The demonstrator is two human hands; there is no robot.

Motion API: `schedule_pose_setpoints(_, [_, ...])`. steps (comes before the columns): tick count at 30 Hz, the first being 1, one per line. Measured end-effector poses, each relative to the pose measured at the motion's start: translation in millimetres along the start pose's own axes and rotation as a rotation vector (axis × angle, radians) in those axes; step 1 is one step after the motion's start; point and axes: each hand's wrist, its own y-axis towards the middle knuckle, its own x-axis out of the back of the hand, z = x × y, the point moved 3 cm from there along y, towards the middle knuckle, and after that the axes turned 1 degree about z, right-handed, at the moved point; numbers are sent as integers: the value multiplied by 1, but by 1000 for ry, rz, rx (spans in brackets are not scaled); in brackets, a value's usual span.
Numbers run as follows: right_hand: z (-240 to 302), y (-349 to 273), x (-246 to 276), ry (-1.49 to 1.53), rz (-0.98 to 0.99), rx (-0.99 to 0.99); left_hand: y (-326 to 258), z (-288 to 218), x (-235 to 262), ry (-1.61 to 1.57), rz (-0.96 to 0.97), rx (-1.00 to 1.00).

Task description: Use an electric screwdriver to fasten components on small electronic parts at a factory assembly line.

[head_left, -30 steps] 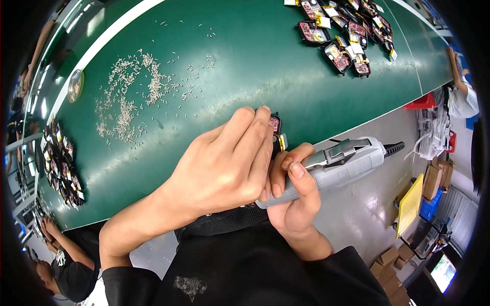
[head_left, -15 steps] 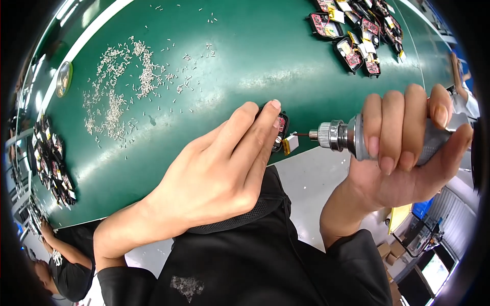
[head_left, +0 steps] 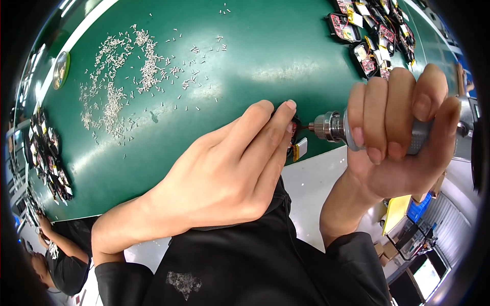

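Note:
My right hand (head_left: pixel 403 132) is wrapped round a grey, silver-nosed electric screwdriver (head_left: pixel 329 127) held nearly level. Its thin bit points left and reaches the small black electronic casing (head_left: pixel 294 133) by the table's near edge. My left hand (head_left: pixel 229 168) holds that casing, its fingers pressed together over the top and hiding most of it. A bit of red circuit board shows beside the fingertips. A silver battery pouch with yellow tape (head_left: pixel 300 148) sticks out from the casing toward me. Whether the bit sits in a screw cannot be made out.
Many small silver screws (head_left: pixel 112 102) lie scattered on the green table (head_left: pixel 255 46). Open black casings with red boards and batteries are heaped at the far right (head_left: pixel 365 58) and left (head_left: pixel 48 153). A round yellow-green dish (head_left: pixel 61 70) stands far left. Another person (head_left: pixel 66 260) sits lower left.
The screwdriver has moved slightly left and up, bringing its bit from beside the battery pouch to the casing. My left hand and the casing have shifted a little right in view.

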Motion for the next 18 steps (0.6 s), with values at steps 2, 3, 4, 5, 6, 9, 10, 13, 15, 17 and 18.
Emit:
schedule_pose_setpoints(2, [-3, 4, -3, -36, 59, -15, 0, 0, -1, -8, 0, 7])
schedule_pose_setpoints(3, [-5, 7, -6, -49, 92, -20, 0, 1, -1, -16, 2, 16])
schedule_pose_setpoints(4, [-7, 10, -9, -63, 125, -23, 0, 3, 1, -5, 2, 17])
schedule_pose_setpoints(5, [-8, 11, -10, -62, 141, -8, 1, 3, 2, 2, 14, -2])
schedule_pose_setpoints(6, [-6, 11, -12, -60, 150, 2, 2, 3, 4, 13, 25, -21])
schedule_pose_setpoints(9, [-12, 13, -21, -27, 122, -5, -2, 3, 12, 11, 5, 11])
schedule_pose_setpoints(10, [-13, 12, -21, -33, 128, 3, -2, 1, 13, 0, 28, 24])
schedule_pose_setpoints(13, [-14, 8, -28, 34, 156, 39, -11, -2, 18, -20, 62, 52])
schedule_pose_setpoints(15, [-11, 5, -23, 127, 289, 22, -17, -2, 21, -84, 16, 1])
schedule_pose_setpoints(17, [2, -3, -19, 279, 195, 126, -29, -9, 36, -81, -55, 5])
schedule_pose_setpoints(18, [4, -5, -21, 382, 123, 182, -39, -11, 51, -93, -92, 65])
